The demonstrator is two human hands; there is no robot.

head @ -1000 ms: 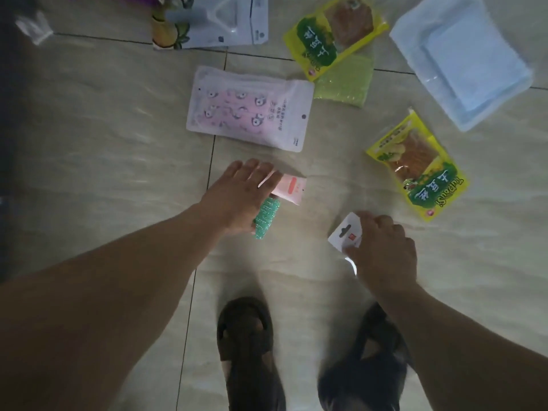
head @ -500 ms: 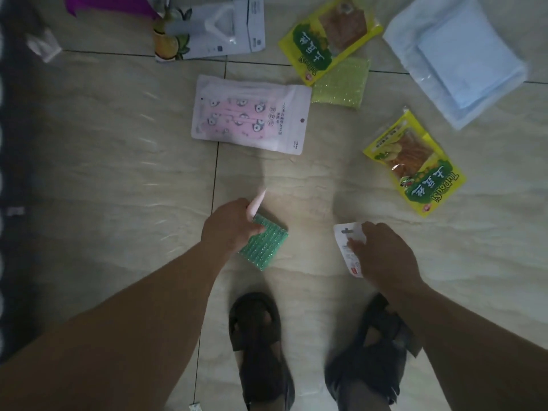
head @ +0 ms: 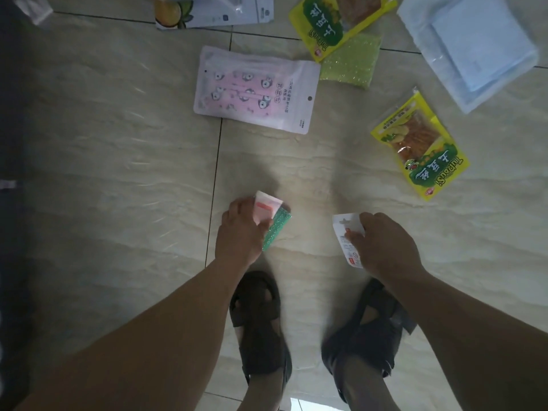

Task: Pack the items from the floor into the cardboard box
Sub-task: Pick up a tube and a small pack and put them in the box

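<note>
My left hand [head: 241,232] grips a green glittery scrub pad [head: 277,228] together with a small pink-and-white packet [head: 265,204], lifted just above the tile floor. My right hand [head: 382,247] pinches a small white hang-tag packet [head: 345,235] near my right foot. On the floor ahead lie a pink mask pouch [head: 256,89], a light green scrub pad [head: 351,65], two yellow snack bags [head: 421,146] [head: 335,22] and a pale blue bagged cloth [head: 471,46]. No cardboard box is in view.
A white package with a fruit print [head: 213,10] lies at the top edge. My two sandalled feet [head: 258,324] [head: 364,336] stand on the beige tile floor [head: 118,173]. A dark strip runs along the left edge.
Both hands have lifted their items and drawn back toward my feet. The left hand now holds the pink packet on top of the green pad; the view has dipped closer to the floor.
</note>
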